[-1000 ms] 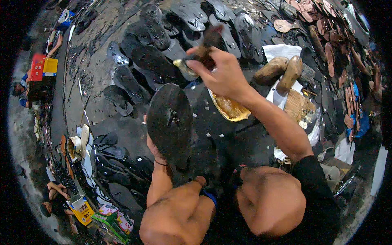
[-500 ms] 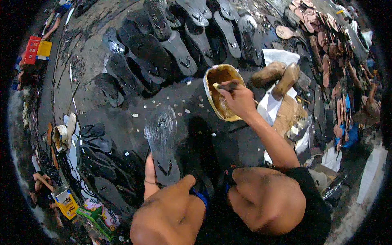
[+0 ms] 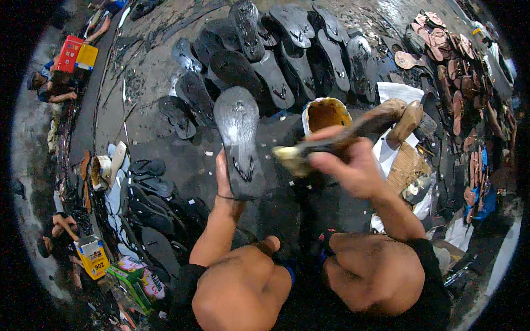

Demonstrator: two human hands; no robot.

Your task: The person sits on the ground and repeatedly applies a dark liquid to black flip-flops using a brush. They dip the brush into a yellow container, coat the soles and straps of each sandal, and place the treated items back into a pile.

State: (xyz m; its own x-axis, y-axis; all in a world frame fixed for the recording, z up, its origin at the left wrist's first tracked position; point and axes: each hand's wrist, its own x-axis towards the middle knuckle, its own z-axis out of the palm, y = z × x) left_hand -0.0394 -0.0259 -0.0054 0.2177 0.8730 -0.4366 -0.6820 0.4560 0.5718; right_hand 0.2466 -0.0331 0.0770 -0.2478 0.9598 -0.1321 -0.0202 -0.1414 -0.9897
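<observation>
My left hand [image 3: 222, 175] gripped the black sandal [image 3: 237, 132] in front of me, its curl mostly hidden behind; my right hand [image 3: 356, 174] was closed round the brush [image 3: 317, 145], bristles [image 3: 290, 159] apart from the sandal, tub [image 3: 306, 120] beyond. Steady support and light, even strokes to the edges seemed best

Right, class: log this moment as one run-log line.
left hand: holding black sandal | right hand: gripping brush, bristle end apart from sandal | tub: brown inside
</observation>
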